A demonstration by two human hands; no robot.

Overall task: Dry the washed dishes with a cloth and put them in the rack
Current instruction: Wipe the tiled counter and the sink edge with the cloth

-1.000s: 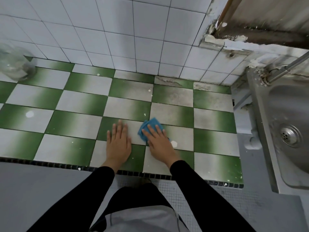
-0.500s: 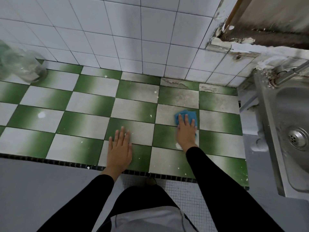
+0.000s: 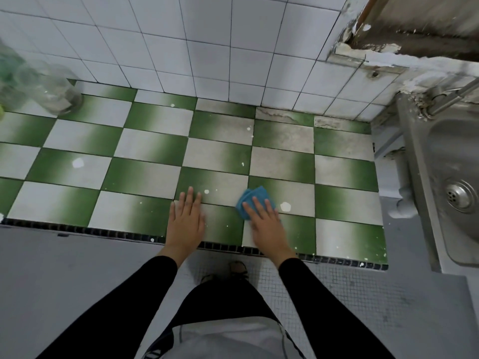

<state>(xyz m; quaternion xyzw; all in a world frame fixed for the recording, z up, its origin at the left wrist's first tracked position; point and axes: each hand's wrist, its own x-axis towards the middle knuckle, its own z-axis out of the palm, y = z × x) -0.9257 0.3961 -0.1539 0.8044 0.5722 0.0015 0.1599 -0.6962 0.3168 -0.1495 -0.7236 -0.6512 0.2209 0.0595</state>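
Note:
A small folded blue cloth lies on the green-and-white tiled counter near its front edge. My right hand presses flat on the cloth with straight fingers, covering its near half. A hand's width to the left, my left hand rests flat on the counter tiles, fingers straight and together, holding nothing. No dishes or rack lie near my hands.
Clear glass jars stand blurred at the counter's far left against the white tiled wall. A steel sink with its drain sits at the right, a metal tap pipe above it. Grey floor lies below.
My right hand has slid the blue cloth back toward the front edge and leftward, after pushing it out to the right half a second ago. My left hand has stayed flat in place.

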